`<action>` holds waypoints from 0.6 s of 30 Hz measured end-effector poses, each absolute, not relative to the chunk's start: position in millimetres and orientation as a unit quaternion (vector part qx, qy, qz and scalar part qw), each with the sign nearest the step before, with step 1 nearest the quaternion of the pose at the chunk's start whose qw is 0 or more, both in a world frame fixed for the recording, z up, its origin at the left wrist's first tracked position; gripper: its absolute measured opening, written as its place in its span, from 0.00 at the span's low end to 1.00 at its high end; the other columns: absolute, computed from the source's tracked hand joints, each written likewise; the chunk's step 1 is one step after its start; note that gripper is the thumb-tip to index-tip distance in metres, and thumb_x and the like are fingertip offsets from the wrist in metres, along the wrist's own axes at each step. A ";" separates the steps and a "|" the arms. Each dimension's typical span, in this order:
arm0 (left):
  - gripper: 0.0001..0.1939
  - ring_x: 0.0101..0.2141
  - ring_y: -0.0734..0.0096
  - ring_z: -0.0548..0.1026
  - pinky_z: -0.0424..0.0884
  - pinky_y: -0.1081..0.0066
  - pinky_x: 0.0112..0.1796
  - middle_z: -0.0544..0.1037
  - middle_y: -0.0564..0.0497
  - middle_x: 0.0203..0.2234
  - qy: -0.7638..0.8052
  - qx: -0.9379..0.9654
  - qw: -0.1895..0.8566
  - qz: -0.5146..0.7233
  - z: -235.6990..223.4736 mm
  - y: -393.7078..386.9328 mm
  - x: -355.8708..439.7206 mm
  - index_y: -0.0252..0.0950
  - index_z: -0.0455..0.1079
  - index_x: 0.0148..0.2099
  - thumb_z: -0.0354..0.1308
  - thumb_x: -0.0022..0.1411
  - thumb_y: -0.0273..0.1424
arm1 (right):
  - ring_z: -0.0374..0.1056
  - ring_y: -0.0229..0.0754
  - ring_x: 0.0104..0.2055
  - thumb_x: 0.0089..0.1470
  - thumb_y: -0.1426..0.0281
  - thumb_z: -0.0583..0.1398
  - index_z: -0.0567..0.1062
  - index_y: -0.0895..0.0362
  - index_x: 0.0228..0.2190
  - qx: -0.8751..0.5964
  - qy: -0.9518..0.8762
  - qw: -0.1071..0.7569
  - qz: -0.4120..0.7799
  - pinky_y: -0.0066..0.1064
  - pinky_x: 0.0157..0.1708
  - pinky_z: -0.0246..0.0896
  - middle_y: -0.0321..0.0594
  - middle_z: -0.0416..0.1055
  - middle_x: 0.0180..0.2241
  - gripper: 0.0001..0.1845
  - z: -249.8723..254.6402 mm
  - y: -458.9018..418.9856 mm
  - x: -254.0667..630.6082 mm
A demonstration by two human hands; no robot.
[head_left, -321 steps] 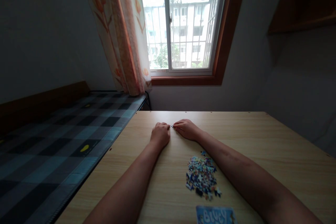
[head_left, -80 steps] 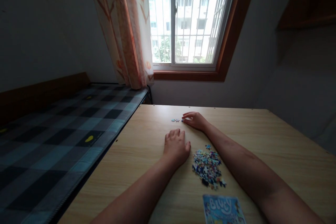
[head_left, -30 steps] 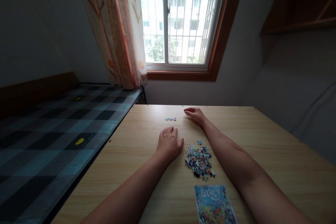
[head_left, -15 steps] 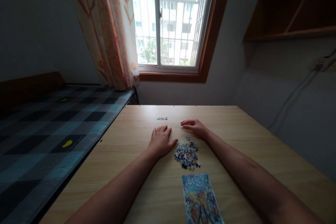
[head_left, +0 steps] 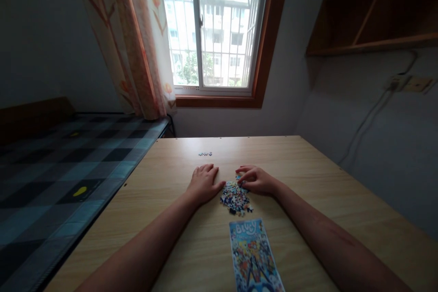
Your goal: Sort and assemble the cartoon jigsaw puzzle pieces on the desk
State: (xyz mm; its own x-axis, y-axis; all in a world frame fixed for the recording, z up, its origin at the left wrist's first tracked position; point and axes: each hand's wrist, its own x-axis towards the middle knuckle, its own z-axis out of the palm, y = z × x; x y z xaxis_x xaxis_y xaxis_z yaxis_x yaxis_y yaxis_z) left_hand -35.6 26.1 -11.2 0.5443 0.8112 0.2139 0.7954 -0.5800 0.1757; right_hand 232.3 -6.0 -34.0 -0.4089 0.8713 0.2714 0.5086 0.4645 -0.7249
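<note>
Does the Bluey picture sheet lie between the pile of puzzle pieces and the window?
No, the Bluey picture sheet lies on the near side of the pile of puzzle pieces, away from the window.

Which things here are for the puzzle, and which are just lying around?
For the puzzle:
pile of pieces, between left hand and right hand
short row of pieces
Bluey picture, probably
table, underneath

Just around:
checked mattress
flowered curtain
window
wall shelf
wall socket
</note>
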 end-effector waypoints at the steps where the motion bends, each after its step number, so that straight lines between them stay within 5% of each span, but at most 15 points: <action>1: 0.29 0.59 0.52 0.63 0.55 0.54 0.60 0.69 0.41 0.58 0.458 0.878 0.028 0.137 -11.3 26.4 -35.5 0.39 0.70 0.57 0.53 0.60 0.51 | 0.61 0.55 0.61 0.49 0.60 0.67 0.84 0.51 0.38 -0.436 -0.797 0.317 0.274 0.48 0.61 0.52 0.46 0.73 0.53 0.14 -33.4 -6.7 232.1; 18: 0.28 0.58 0.53 0.65 0.56 0.55 0.59 0.70 0.43 0.58 0.467 0.871 0.024 0.150 -16.5 29.9 -34.9 0.39 0.69 0.58 0.54 0.61 0.48 | 0.60 0.55 0.62 0.48 0.57 0.68 0.84 0.51 0.35 -0.428 -0.803 0.310 0.274 0.48 0.61 0.52 0.47 0.73 0.53 0.15 -26.9 -11.3 232.1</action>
